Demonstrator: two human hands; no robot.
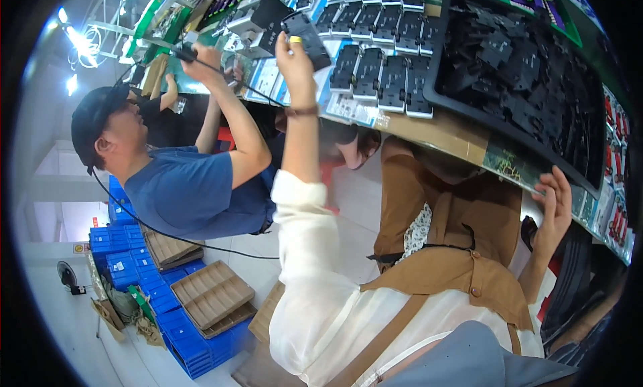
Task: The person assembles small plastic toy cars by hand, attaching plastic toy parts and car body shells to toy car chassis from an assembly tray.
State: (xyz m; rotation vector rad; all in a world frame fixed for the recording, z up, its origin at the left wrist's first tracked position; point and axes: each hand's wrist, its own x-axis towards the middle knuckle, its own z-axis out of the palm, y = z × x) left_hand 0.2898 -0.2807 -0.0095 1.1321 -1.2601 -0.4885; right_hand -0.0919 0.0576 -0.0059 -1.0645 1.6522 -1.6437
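My left hand [295, 60] reaches far over the workbench, its fingers pinched on a flat black plastic cover [311, 44]. A yellow band wraps one of its fingertips. To the right of it, rows of black-and-white plastic housings [368, 72] lie on the bench. My right hand [554, 198] is at the bench's front edge, close beside a large black tray [439, 96] heaped with black plastic parts [516, 65]. Its fingers are loosely bent and apart, with nothing seen in them. Whether they touch the edge, I cannot tell.
At left, a co-worker [194, 179] in a blue shirt grips a black corded tool [184, 51]. Its cable [221, 253] hangs across the left side. Blue bins [184, 340] and brown divided trays [213, 293] are stacked on the floor. Red parts [617, 166] lie at far right.
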